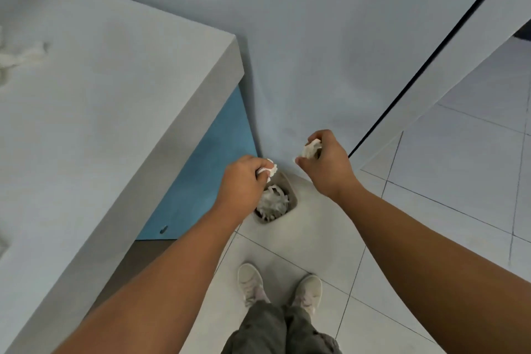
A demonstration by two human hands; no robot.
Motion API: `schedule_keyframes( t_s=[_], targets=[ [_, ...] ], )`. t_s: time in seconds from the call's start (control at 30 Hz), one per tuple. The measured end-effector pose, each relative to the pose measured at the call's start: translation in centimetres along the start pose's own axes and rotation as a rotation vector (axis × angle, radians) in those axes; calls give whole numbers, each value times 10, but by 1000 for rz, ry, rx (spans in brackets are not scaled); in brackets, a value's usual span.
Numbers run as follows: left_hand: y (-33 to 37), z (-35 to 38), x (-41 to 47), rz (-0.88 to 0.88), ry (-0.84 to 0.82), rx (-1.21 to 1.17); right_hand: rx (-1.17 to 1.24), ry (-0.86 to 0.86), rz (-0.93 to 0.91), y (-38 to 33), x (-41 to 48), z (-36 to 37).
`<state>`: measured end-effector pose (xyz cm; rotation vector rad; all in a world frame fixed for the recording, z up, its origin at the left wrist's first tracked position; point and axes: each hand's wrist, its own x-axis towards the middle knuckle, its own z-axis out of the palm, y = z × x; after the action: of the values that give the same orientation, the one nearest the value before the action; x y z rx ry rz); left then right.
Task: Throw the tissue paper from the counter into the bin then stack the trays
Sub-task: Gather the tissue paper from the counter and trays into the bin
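My left hand (242, 178) grips a crumpled white tissue (268, 170), held right above the small grey bin (288, 184) on the floor. White tissue paper (271, 202) fills the bin. My right hand (326, 162) holds another crumpled tissue (310, 149) up and to the right of the bin. More tissue paper (27, 54) lies on the grey counter (115, 100) at the far left. No trays are in view.
The counter has a blue side panel (207, 178) just left of the bin. A pale wall (316, 52) rises behind the bin, with a dark door gap (425, 63) to the right. My two feet (280, 286) stand on the tiled floor.
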<state>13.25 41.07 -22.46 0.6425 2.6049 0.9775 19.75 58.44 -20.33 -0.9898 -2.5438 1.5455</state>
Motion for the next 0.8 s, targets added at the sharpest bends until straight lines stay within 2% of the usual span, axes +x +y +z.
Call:
schedule_keyframes(
  t_s=[0.17,0.3,0.43,0.7,0.8],
  targets=[
    [-45,32,10,-54,-12,1,-68,36,21,36,23,28],
    [-100,79,14,-135,-30,-31,-76,-21,64,88,41,65],
    [-138,120,21,-136,-32,-48,-51,-95,93,129,56,89],
    [-220,219,43,-200,-74,-27,-221,-120,107,220,80,141],
    [-243,251,51,-235,-107,-4,-215,-150,147,247,84,161]
  ],
)
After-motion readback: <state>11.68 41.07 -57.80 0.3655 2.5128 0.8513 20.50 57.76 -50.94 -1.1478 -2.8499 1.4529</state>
